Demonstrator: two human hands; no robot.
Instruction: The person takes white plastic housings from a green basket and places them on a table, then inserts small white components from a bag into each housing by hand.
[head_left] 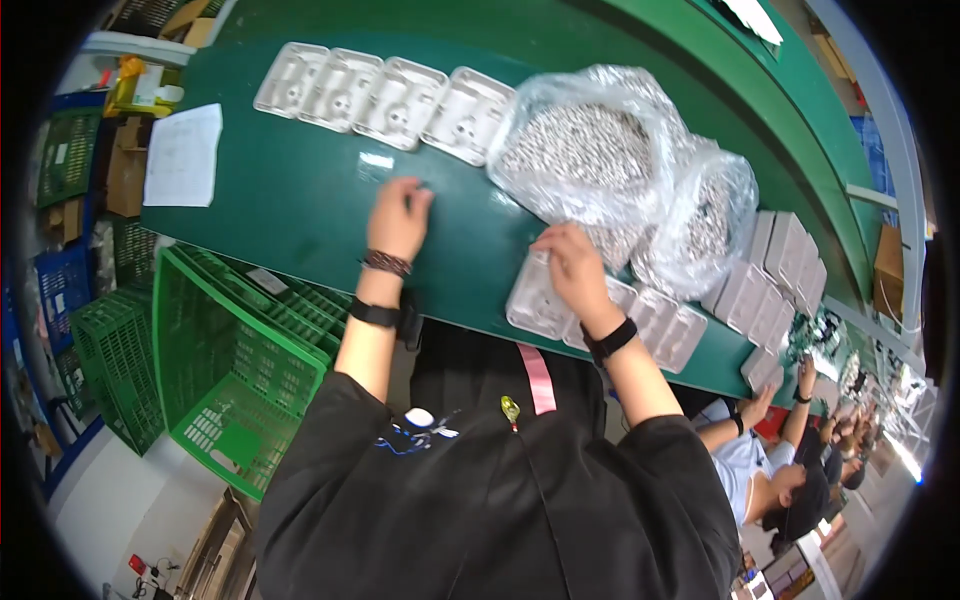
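Note:
My left hand [398,218] hovers over the green table, its fingers curled together; whatever they may hold is hidden. To the right, my right hand [577,268] is bent over the far edge of a grey moulded tray [535,298]. Its fingers are drawn together, and I cannot make out anything between them. More grey trays [672,335] sit to the right of that one, partly behind my wrist. Beyond my right hand lies an open clear plastic bag [580,145] full of small shiny metal parts. A second such bag [705,215] rests beside it.
Along the far side, a row of grey trays [402,103] holds small parts. A white sheet [183,157] lies at the table's left end. Green crates [240,370] stand below left. Stacked grey trays [765,280] and a co-worker's hands [760,405] are at the right.

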